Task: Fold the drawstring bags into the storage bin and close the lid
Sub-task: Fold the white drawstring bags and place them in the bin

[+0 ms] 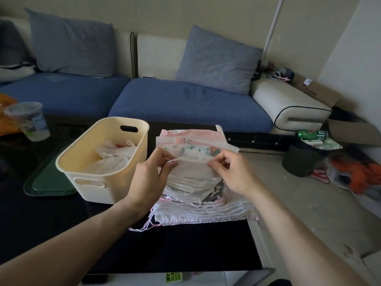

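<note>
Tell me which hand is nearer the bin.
Left. The left hand is right beside the bin, by its right wall; the right hand is farther right, over the bags.

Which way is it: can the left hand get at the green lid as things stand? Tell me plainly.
Probably not directly. The left hand pinches the top bag, and the bin stands on part of the lid, between them. Only the lid's left part shows free.

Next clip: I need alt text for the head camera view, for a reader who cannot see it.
Both hands, left hand and right hand, pinch the top edge of a white drawstring bag on a pile of bags on a dark table. Left of the pile stands an open cream storage bin holding bags, its green lid beside it.
</note>
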{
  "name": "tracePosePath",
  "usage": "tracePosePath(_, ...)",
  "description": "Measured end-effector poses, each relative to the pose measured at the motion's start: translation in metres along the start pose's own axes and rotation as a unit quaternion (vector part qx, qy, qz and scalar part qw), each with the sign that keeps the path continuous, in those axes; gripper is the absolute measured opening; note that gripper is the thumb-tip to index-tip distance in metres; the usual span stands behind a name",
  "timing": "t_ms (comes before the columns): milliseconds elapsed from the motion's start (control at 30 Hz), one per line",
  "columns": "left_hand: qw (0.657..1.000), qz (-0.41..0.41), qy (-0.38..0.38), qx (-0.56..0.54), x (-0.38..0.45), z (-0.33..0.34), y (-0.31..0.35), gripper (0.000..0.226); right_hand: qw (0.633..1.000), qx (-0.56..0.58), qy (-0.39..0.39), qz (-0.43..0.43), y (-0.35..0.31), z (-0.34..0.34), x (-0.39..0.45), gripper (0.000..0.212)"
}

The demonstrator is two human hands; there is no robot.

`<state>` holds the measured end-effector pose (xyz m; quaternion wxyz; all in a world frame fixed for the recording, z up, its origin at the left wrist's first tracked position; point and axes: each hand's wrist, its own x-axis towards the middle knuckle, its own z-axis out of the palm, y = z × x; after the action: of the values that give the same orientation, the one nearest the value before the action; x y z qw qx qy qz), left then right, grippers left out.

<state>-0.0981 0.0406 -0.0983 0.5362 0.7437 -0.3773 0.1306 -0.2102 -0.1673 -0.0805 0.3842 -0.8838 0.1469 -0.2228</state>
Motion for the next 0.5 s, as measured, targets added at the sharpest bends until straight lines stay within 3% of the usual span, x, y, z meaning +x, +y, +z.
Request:
tracePosePath(133,0.997,-0.07,0.013,-0.015,0.003,-0.001,-0.004,0.013,0.999,0.026,0.037,0.001,0.003,-0.005,0.0,0.028)
tracePosePath(233,0.986,-0.154,-0.024,-0.067,0.005,0.0,-0.008,0.017,0.998,0.019,0.067,0.0,0.002,-0.011,0.001,0.036)
tracePosePath(367,0.983,-0.154,-0.086,-0.055,0.004,0.002,-0.01,0.028,0.994,-0.059,0.082,0.045,0.008,-0.018,0.0,0.045)
tracePosePath(500,0.975,-0.179,-0.131,-0.008,0.006,0.002,-0.009,0.058,0.981,-0.118,0.074,0.138,0.013,-0.024,0.0,0.068)
